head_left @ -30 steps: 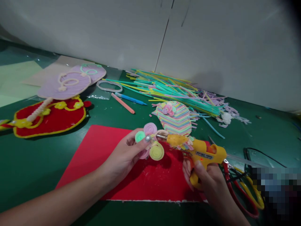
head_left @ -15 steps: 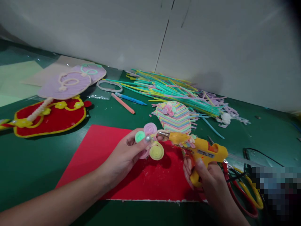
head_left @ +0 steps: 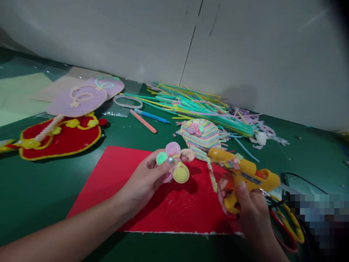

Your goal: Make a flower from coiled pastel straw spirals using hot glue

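Over a red sheet, my left hand pinches a flower of coiled pipe cleaners, with pink, green, yellow and peach coils. My right hand is wrapped round the handle of a yellow glue gun. The gun's metal nozzle points left and stands apart from the flower, to the right of its peach coil. Behind the nozzle lies a striped pastel fan with small pink coils on it and a twisted handle.
Pipe cleaners lie heaped along the wall. Two markers are left of the striped fan. A red fan and purple fans lie at the left. Red- and yellow-handled tools and a black cable are at the right.
My right hand has drawn the glue gun to the right, and its nozzle has come away from the flower's peach coil. My left hand still holds the flower in nearly the same place.
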Motion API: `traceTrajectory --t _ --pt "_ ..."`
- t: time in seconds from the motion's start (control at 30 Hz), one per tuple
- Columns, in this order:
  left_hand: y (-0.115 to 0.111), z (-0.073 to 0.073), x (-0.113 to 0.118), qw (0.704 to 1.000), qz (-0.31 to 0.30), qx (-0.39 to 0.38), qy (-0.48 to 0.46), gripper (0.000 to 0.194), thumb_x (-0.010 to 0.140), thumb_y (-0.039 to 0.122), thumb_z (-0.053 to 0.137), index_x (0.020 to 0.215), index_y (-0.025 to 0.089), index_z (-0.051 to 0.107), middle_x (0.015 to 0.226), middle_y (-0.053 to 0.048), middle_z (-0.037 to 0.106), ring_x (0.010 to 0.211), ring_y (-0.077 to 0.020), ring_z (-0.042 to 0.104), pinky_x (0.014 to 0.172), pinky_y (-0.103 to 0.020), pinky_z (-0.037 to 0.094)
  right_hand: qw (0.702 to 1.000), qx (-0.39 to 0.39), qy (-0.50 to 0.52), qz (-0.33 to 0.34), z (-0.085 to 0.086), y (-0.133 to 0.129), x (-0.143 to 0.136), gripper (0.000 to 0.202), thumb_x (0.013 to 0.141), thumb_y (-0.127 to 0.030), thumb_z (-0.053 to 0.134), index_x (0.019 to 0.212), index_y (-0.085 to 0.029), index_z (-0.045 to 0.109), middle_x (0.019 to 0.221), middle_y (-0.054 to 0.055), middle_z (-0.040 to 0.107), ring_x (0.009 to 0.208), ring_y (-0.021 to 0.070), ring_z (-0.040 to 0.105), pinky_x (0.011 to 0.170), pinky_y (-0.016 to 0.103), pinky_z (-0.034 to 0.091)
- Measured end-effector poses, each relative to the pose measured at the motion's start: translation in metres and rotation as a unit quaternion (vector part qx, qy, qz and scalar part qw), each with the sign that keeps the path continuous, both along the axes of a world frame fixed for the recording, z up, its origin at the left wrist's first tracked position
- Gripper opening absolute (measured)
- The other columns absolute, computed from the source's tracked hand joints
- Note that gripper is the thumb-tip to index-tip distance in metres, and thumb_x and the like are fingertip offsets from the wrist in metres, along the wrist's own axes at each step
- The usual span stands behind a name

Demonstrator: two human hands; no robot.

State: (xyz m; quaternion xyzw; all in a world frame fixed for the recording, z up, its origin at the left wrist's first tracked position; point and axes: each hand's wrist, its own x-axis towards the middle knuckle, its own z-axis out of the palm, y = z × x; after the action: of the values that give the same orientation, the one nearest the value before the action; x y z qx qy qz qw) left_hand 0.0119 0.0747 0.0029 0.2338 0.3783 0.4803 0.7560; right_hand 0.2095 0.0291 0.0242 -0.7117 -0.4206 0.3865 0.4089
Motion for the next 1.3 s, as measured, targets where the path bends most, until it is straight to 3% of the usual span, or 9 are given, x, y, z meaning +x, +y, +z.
traceTrajectory --t 0.13,0.37,0.53,0.67,0.73,0.87,0.93,1.1,1.3 --pt "-0.001 0.001 0.001 1.0 -0.006 0.005 -0.003 0.017 0.069 0.025 0.071 0.082 0.018 0.064 0.067 0.002 0.054 0.059 -0.0072 0.047 0.052 -0.017 0.035 0.999 0.038 0.007 -0.005 0.001 0.008 0.009 0.047 0.074 -0.059 0.052 0.048 -0.02 0.047 0.038 0.002 0.052 0.035 0.0126 0.048 0.036 0.024 0.039" --pt "0.0 0.0 0.0 1.0 0.002 0.017 0.013 0.018 0.068 0.024 0.071 0.084 0.018 0.065 0.074 0.0 0.059 0.067 -0.01 0.053 0.059 -0.019 0.041 0.998 0.001 0.055 -0.01 -0.005 0.013 0.014 0.046 0.073 -0.062 0.05 0.054 -0.021 0.041 0.036 0.001 0.052 0.036 0.0162 0.055 0.034 0.024 0.039" --pt "0.001 0.02 -0.004 0.998 0.031 0.052 0.004 0.019 0.065 0.023 0.074 0.081 0.021 0.066 0.075 0.002 0.062 0.066 -0.0083 0.055 0.058 -0.016 0.044 0.996 -0.053 0.011 0.065 -0.004 0.01 0.01 0.045 0.078 -0.062 0.043 0.058 -0.022 0.041 0.038 0.0 0.053 0.04 0.0164 0.055 0.04 0.024 0.04" --pt "-0.002 0.039 -0.002 0.997 0.038 0.064 -0.013 0.021 0.062 0.023 0.077 0.08 0.022 0.066 0.08 0.002 0.064 0.073 -0.0095 0.059 0.064 -0.015 0.048 0.983 -0.003 -0.151 0.1 -0.003 0.013 0.019 0.042 0.083 -0.055 0.041 0.066 -0.019 0.053 0.056 0.003 0.061 0.054 0.0168 0.058 0.052 0.026 0.042" --pt "-0.004 0.048 0.0 0.997 0.042 0.059 -0.022 0.021 0.062 0.021 0.077 0.08 0.021 0.066 0.079 0.002 0.064 0.072 -0.0084 0.059 0.064 -0.014 0.048 0.953 0.066 -0.278 0.095 0.001 0.012 0.026 0.042 0.084 -0.052 0.041 0.068 -0.017 0.058 0.066 0.005 0.064 0.062 0.0182 0.058 0.057 0.027 0.041" --pt "-0.009 0.065 0.007 0.996 0.046 0.066 -0.025 0.019 0.064 0.022 0.075 0.081 0.02 0.065 0.076 0.002 0.063 0.067 -0.0073 0.058 0.059 -0.013 0.047 0.902 0.101 -0.417 0.054 0.033 0.005 0.03 0.036 0.081 -0.049 0.049 0.066 -0.019 0.062 0.069 0.006 0.065 0.064 0.0197 0.058 0.059 0.029 0.04" --pt "-0.01 0.075 0.013 0.995 0.043 0.083 -0.02 0.017 0.066 0.022 0.073 0.08 0.019 0.065 0.077 0.001 0.064 0.069 -0.0083 0.059 0.059 -0.014 0.047 0.914 0.146 -0.376 0.047 0.058 0.003 0.023 0.031 0.08 -0.046 0.052 0.071 -0.02 0.064 0.072 0.005 0.067 0.061 0.017 0.058 0.057 0.027 0.041" --pt "-0.013 0.097 0.027 0.992 0.005 0.125 -0.024 0.02 0.071 0.025 0.069 0.089 0.019 0.064 0.084 -0.002 0.066 0.077 -0.0133 0.06 0.068 -0.021 0.047 0.969 0.194 -0.091 0.122 0.11 0.013 -0.007 0.028 0.076 -0.043 0.058 0.092 -0.021 0.066 0.092 0.004 0.068 0.077 0.0165 0.062 0.059 0.024 0.049" --pt "-0.02 0.111 0.018 0.986 0.017 0.149 0.079 0.017 0.067 0.028 0.072 0.079 0.018 0.066 0.073 -0.001 0.063 0.069 -0.0132 0.055 0.063 -0.022 0.043 0.966 0.191 0.035 0.17 0.108 0.025 -0.022 0.021 0.073 -0.038 0.062 0.078 -0.018 0.067 0.08 0.004 0.067 0.069 0.0151 0.062 0.053 0.022 0.051"
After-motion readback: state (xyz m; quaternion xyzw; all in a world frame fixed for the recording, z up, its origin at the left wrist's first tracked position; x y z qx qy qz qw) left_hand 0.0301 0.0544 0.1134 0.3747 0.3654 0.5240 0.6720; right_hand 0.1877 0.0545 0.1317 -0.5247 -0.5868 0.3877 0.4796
